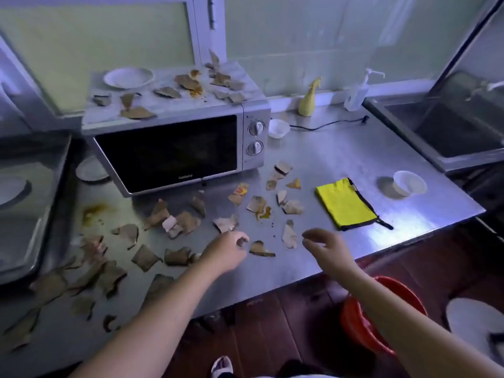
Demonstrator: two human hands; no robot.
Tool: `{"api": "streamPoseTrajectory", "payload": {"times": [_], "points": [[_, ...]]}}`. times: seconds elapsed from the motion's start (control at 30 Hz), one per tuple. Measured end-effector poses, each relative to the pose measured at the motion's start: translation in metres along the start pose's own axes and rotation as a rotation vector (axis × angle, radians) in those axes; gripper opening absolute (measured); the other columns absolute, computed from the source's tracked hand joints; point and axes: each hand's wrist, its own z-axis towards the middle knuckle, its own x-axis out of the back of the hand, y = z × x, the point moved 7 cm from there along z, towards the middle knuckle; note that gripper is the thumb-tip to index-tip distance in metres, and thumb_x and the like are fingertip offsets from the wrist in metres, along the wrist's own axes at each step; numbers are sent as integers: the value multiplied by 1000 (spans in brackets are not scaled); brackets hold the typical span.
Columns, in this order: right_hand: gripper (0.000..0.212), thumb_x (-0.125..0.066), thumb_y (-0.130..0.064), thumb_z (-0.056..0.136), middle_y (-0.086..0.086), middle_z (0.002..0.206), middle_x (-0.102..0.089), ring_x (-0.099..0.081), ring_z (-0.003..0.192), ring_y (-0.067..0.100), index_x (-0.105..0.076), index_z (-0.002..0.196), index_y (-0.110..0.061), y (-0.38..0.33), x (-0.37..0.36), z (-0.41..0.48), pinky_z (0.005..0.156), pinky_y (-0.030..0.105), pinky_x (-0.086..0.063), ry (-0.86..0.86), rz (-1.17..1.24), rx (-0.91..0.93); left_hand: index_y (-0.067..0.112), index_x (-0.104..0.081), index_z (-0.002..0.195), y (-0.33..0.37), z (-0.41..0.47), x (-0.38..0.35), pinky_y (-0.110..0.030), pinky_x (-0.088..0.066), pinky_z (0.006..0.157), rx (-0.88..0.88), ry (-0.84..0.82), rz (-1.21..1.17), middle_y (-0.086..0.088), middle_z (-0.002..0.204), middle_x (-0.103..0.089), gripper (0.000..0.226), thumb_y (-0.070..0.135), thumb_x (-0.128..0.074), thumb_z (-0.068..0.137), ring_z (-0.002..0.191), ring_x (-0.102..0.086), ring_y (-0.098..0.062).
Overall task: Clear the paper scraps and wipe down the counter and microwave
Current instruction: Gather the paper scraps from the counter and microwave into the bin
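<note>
The left hand (pixel 229 252) and right hand (pixel 324 245) are hovering above the bench (pixel 341 154), fingers (pixel 309 235) loosely curled, holding nothing; paper scraps (pixel 188 221) are lying scattered over the bench and the microwave (pixel 169 151) top.

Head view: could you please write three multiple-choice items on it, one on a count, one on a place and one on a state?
1. How many knobs does the microwave have?
A. two
B. one
C. four

2. Where does the yellow cloth lie?
A. on the microwave
B. under the microwave
C. on the counter, right of the microwave

3. The microwave door is:
A. wide open
B. shut
C. missing

Answers:
1 A: two round knobs sit one above the other.
2 C: it lies flat on the steel, apart from the microwave.
3 B: the dark door sits flush with the front.
</note>
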Motion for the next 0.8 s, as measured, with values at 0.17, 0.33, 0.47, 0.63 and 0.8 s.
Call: {"api": "streamPoseTrajectory", "payload": {"times": [0.17,0.33,0.47,0.63,0.8], "points": [[17,-68,-8,89,-7,94,-73,-66,89,6,-72,95,-23,38,-15,-18,83,27,-47,78,178,-151,26,-60,122,-3,31,-34,-33,-51,80,63,-80,150,1,111,-64,32,22,-55,90,95,-60,-23],[18,-66,-7,89,-3,101,-73,-68,93,10,-73,102,-19,67,-4,2,64,10,-47,96,240,-232,25,-54,136,-1,62,-48,-32,-50,86,103,37,213,-4,128,-62,42,22,-56,94,112,-59,-27],[17,-68,-12,89,-4,107,-69,-60,103,15,-69,104,-21,75,7,48,84,28,-43,-29,126,-173,21,-68,105,-2,76,-53,-34,-51,84,183,80,252,-4,112,-66,18,17,-59,90,100,-61,-26],[39,-69,-25,90,-3,110,-62,-62,94,20,-61,128,-20,86,-3,114,75,32,-48,-247,-64,-85,24,-68,100,-4,76,-59,-28,-42,70,287,181,191,0,94,-63,16,15,-64,89,90,-61,-23],[55,-62,-45,90,6,136,-55,-51,122,33,-49,140,-25,79,-32,164,100,47,-44,-421,-396,99,33,-61,74,3,66,-58,-26,-34,59,434,296,142,12,76,-50,22,16,-70,85,73,-57,-16]]}}
